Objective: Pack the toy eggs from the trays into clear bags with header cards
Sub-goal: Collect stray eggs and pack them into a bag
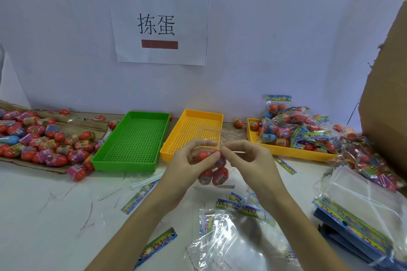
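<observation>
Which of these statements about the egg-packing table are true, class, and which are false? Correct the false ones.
1. The green tray holds no eggs. True.
2. Both hands hold a clear bag with eggs in it. True: the left hand and right hand pinch its top.
3. The packed bags are heaped on the left. False: they lie on the right, over a yellow tray.
4. The loose eggs lie in the green tray. False: they lie on cardboard beside it.
</observation>
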